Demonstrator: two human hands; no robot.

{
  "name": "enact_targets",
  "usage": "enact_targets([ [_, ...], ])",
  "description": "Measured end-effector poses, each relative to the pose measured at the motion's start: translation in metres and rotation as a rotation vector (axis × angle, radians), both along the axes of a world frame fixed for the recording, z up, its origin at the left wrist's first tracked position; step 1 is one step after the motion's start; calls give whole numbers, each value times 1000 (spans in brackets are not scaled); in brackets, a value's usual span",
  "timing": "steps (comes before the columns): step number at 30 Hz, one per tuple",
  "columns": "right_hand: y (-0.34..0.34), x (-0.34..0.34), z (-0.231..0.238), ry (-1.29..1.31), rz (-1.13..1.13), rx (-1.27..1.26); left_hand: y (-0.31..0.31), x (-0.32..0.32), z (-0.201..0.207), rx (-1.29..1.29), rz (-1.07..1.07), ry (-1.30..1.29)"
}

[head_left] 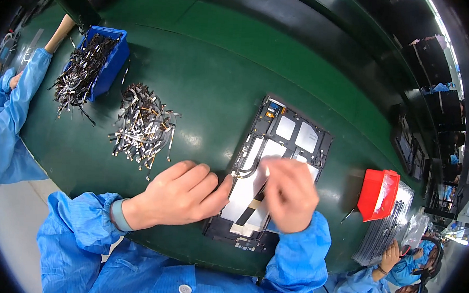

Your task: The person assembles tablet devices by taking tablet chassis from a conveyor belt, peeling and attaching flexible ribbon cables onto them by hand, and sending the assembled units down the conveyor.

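Observation:
A flat black electronic device housing (324, 144) with silver-white panels lies open and slanted in front of me. A thin black cable (257, 164) curves over its left side, and a wider black strip (248, 214) crosses its lower part. My left hand (180, 196) is at the housing's left edge, its fingers curled and closed, the index fingertip by the end of the thin cable. Anything between those fingertips is hidden. Above the housing's middle is my right hand (292, 193), bent at the fingers and smeared by motion; its grip is unclear.
Loose short cables (143, 125) lie piled on the green table (208, 53). Further left, a blue bin (112, 66) overflows with dark cables. At right stand a red bin (370, 192) and stacked grey strips (373, 241). People in blue sleeves (19, 106) sit at both sides.

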State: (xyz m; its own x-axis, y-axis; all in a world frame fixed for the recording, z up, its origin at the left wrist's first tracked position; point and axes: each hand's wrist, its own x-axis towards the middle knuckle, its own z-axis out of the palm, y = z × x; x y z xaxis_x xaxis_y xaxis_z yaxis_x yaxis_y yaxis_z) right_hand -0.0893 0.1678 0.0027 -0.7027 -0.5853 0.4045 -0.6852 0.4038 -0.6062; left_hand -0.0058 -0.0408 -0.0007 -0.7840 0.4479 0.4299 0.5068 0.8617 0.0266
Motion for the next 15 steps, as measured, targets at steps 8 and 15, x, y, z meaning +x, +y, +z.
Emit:
enact_targets([
  [8,-14,-36,-6,30,-172,53,16,-8,1,108,24,-70],
  [15,-2,2,22,115,-137,171,13,-7,0,54,46,-61],
])
